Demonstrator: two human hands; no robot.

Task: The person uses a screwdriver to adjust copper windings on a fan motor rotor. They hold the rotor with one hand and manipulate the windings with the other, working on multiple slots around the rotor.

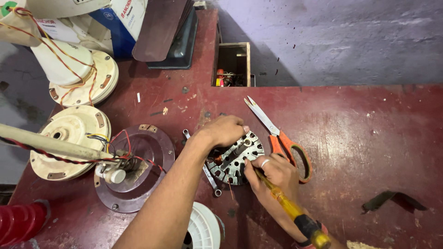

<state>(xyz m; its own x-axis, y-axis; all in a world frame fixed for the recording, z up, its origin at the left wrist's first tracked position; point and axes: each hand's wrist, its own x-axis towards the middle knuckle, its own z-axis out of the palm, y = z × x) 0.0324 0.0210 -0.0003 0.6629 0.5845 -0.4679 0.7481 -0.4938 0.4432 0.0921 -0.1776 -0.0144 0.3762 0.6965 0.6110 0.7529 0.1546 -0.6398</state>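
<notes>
The left hand [224, 130] lies over the top edge of a round metal stator core [236, 159], fingers curled down on its rim and pinning it flat on the dark red workbench [360, 152]. The right hand [275, 173] is closed around a screwdriver with a clear yellow handle [291, 208], gripped low near the shank, the handle running back toward the wrist and the tip buried among the slots just ahead of the fingers; the tip itself is hidden. A ring shows on one right finger. Under the core, on the wrist side of the left hand, lies a flat spanner [208, 174], its end touching the core's lower edge. Just beyond the right knuckles rest orange-handled scissors [279, 138], blades apart, near the core without touching it. Well off past the left forearm sit a brown fan motor cover [146, 152] with wires and a cream motor housing [69, 140]. To do this prying well, it seems wise to keep the left fingers clear of the blade's line, press the core down firmly so it cannot spin, and lever in short, light strokes so the tip does not slip toward the holding hand or nick the copper winding seen at the core's left.
</notes>
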